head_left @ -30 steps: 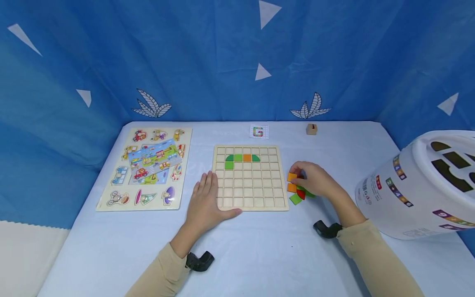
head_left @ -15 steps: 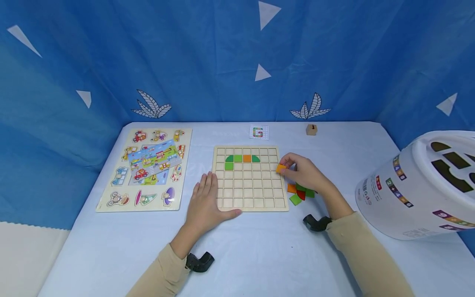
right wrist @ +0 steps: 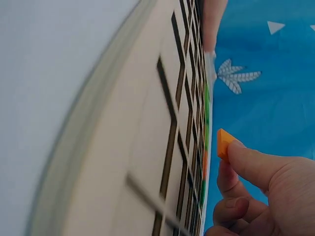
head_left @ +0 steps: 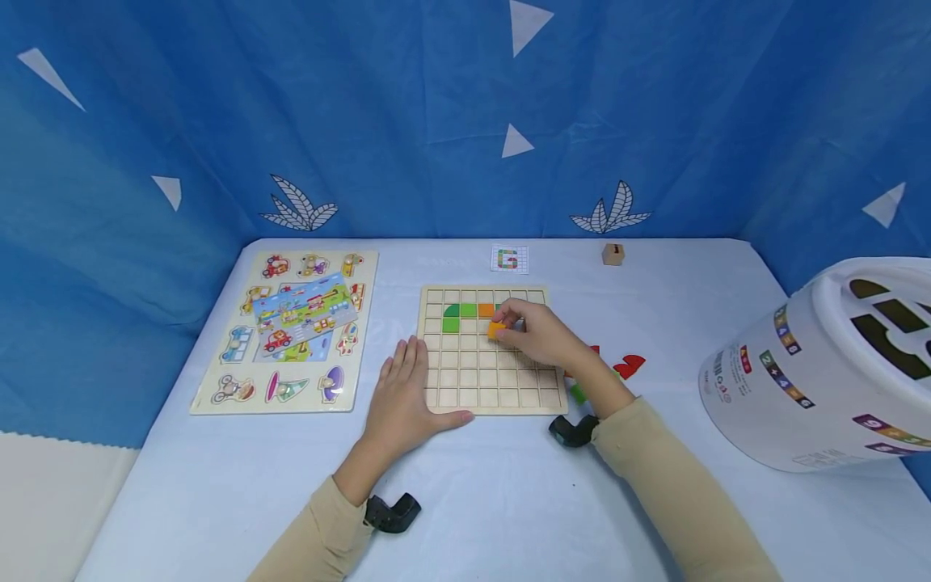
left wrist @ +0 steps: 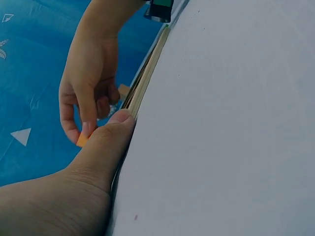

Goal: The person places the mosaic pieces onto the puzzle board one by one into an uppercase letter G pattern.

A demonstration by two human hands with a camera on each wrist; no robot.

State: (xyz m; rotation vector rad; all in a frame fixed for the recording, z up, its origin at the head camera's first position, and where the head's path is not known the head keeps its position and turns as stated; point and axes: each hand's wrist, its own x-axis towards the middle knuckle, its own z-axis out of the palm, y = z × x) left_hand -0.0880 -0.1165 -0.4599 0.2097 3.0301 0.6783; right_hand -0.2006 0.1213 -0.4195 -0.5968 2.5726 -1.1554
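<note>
A wooden grid board (head_left: pixel 486 380) lies in the middle of the table. In its upper rows sit a dark green quarter-round tile (head_left: pixel 452 310), a light green square tile (head_left: pixel 469 310), an orange square tile (head_left: pixel 486 310) and another green square below the quarter-round. My right hand (head_left: pixel 540 333) pinches an orange square tile (right wrist: pixel 224 144) between thumb and fingers, just above the board. Another dark green tile is mostly hidden behind this hand. Flat at the board's left edge, my left hand (head_left: pixel 402 396) rests with straight fingers, its thumb (left wrist: pixel 106 142) along the near edge.
Loose red tiles (head_left: pixel 629 366) and green ones lie right of the board, partly under my right forearm. A small pattern card (head_left: pixel 509 259) and a wooden cube (head_left: pixel 613 255) are at the back. A peg puzzle board (head_left: pixel 204 388) lies left; a white bucket (head_left: pixel 756 404) stands right.
My right hand has picked the orange square tile from the loose pile and carried it left over the board. More red tiles show beside the forearm. The left hand has stayed put.
</note>
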